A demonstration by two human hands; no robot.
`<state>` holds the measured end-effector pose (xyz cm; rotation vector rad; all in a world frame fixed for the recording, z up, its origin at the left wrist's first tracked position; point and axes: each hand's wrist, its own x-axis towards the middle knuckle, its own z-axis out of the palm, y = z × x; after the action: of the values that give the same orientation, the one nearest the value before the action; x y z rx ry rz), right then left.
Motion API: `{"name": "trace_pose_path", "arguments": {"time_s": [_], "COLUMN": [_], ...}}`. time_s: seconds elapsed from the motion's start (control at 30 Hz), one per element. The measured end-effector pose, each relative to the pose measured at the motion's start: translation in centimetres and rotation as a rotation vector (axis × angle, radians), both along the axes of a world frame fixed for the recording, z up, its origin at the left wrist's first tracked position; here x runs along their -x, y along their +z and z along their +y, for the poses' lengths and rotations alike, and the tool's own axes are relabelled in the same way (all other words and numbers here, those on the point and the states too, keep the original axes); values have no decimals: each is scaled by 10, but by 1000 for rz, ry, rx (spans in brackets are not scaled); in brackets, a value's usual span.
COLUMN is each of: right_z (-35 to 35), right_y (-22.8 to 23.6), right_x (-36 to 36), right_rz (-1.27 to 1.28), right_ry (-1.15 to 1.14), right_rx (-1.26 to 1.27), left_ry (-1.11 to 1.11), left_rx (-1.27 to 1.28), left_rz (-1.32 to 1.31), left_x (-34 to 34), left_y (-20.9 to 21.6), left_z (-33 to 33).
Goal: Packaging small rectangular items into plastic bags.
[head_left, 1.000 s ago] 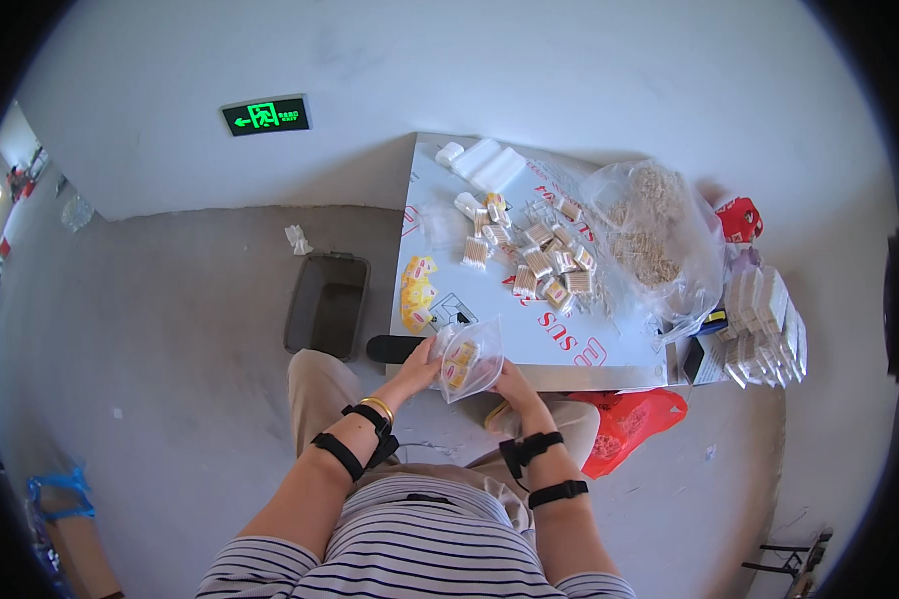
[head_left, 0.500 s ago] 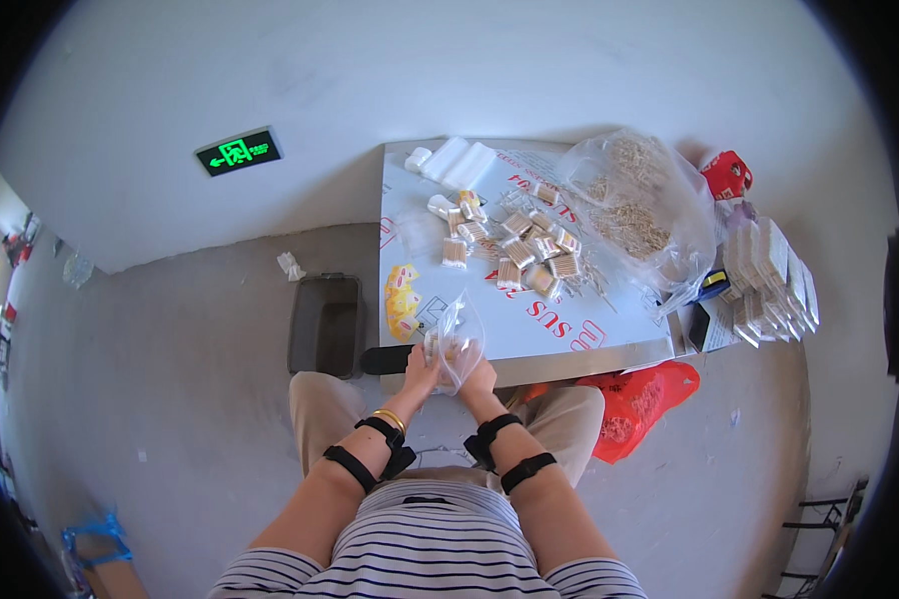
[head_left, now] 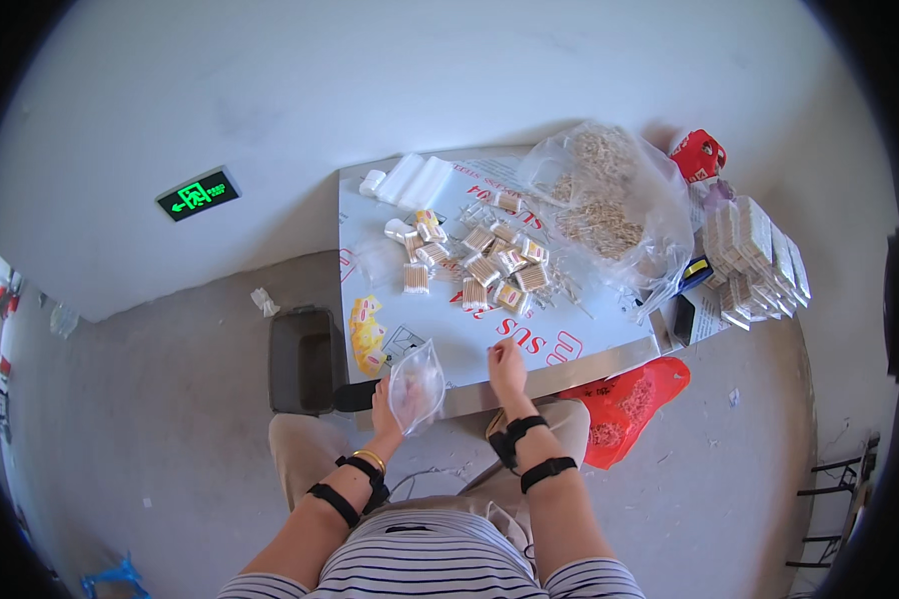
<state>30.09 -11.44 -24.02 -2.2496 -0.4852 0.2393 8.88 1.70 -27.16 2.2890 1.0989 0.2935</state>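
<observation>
My left hand (head_left: 383, 407) is closed on a clear plastic zip bag (head_left: 418, 391) near the table's front edge. The bag's mouth looks spread, and I cannot make out what is inside. To its right, my right hand (head_left: 508, 369) is apart from the bag, above the front part of the table, its fingers curled together. Anything in those fingers is hidden. Beyond my hands lies a loose pile of small packs of cotton swabs (head_left: 482, 270). Yellow printed cards (head_left: 367, 334) lie at the table's left edge, close to my left hand.
A large clear bag of loose swabs (head_left: 599, 230) sits at the back right, with stacked white packs (head_left: 754, 260) beyond it. Folded clear bags (head_left: 415, 183) lie at the back left. A grey bin (head_left: 302, 394) and a red bag (head_left: 624, 414) flank the table's front.
My right hand has left the bag and moved right over the table. My left hand keeps the bag, now turned more upward. The whole view has shifted a little.
</observation>
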Motion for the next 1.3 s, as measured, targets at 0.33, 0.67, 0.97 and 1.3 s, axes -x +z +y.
{"name": "trace_pose_path", "arguments": {"time_s": [0.33,0.67,0.97,1.3], "right_z": [89,125,78,16], "right_y": [27,-2,14,170], "right_x": [-73,-89,-105,10], "right_rz": [-367,-320,25,1203], "right_ry": [221,62,-103,564], "right_rx": [225,303,-445,-1006], "left_ry": [-65,-139,-122,-117], "left_rx": [60,-14,573,474], "left_rz": [-156,-81,-275,-913], "left_x": [9,9,13,-12], "left_y": [4,18,-6,186], "left_z": [-3,-7,25,22]}}
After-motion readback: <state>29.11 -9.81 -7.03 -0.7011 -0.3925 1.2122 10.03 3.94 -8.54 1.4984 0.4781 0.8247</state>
